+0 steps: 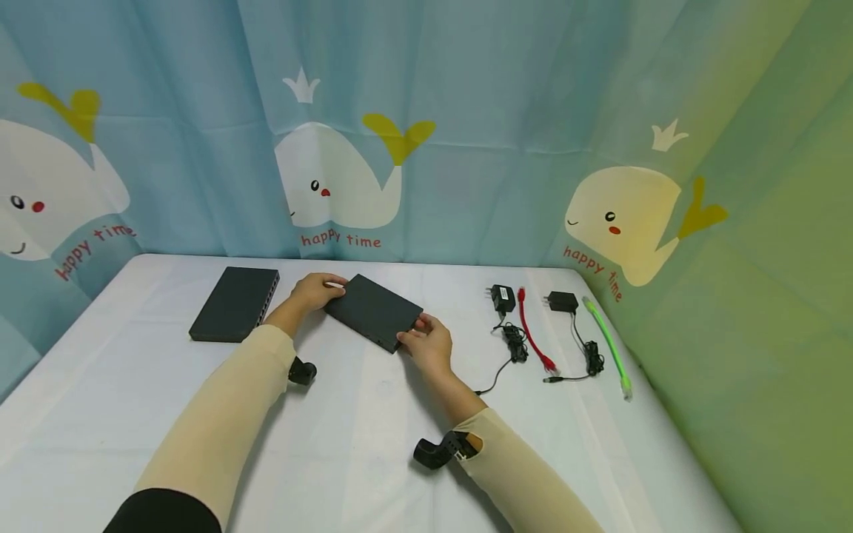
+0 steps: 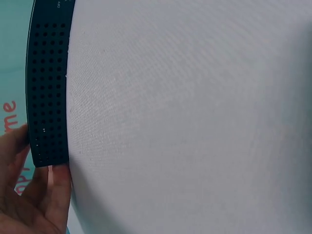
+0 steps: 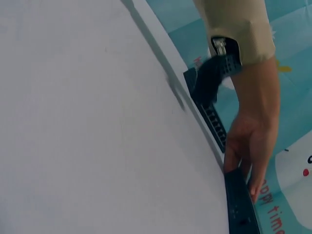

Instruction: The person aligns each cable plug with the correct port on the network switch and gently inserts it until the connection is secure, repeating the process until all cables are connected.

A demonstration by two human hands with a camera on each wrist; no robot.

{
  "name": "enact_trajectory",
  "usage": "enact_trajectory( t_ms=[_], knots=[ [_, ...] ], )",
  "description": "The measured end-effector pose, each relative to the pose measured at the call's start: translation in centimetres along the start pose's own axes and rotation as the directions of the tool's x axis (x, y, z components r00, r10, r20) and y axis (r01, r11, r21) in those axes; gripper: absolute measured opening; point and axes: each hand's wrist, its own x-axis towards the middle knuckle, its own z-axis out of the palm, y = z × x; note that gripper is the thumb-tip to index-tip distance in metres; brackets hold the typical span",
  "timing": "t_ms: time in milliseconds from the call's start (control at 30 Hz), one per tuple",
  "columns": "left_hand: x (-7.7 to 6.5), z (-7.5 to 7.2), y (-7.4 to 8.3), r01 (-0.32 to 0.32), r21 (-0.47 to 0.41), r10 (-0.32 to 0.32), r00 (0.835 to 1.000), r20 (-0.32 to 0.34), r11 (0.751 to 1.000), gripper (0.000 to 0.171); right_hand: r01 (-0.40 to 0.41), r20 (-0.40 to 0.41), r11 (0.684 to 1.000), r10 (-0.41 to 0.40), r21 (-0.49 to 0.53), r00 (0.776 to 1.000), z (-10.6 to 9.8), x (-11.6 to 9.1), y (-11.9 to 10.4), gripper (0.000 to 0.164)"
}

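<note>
A flat black network switch [image 1: 375,311] is held at both ends, tilted at an angle across the back middle of the table. My left hand [image 1: 316,293] pinches its left end; in the left wrist view the fingers [image 2: 59,190] lie under the edge and the thumb side is on top. Rows of round vent holes run along its near side. My right hand [image 1: 429,343] grips the right end, thumb on the near side. The right wrist view shows the left hand [image 3: 251,146] on the switch [image 3: 240,204], while the right hand is out of that view.
Another flat black box [image 1: 236,303] with a row of ports lies at the left. On the right lie two black power adapters [image 1: 503,298] [image 1: 563,301] with bundled cords, a red network cable [image 1: 531,333] and a green one [image 1: 608,344]. A whale-print curtain [image 1: 466,185] hangs behind the white table [image 1: 353,444].
</note>
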Motion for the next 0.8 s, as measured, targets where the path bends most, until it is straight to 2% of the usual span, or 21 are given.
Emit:
enact_trajectory(
  t_ms=[133,433,667,800],
  knots=[
    [-0.3,-0.1,-0.1,0.015,0.007,-0.015,1.000,0.002,1.000,0.040,-0.018,0.020,1.000,0.018,0.020,1.000,-0.2,0.6,-0.1,0.061],
    [-0.8,0.4,-0.9,0.077,-0.145,-0.076,0.997,0.013,0.986,0.043,-0.058,0.088,0.998,0.057,0.019,0.994,-0.8,1.9,-0.5,0.057],
    [-1.4,1.0,-1.2,0.112,-0.284,-0.117,0.993,0.001,0.952,0.045,-0.096,0.103,0.995,0.096,-0.004,0.990,-1.3,2.7,-0.8,0.053],
    [-2.0,1.2,-1.2,0.125,-0.317,-0.141,0.990,-0.028,0.940,0.044,-0.112,0.105,0.994,0.113,-0.013,0.988,-1.6,3.1,-1.1,0.048]
  ],
)
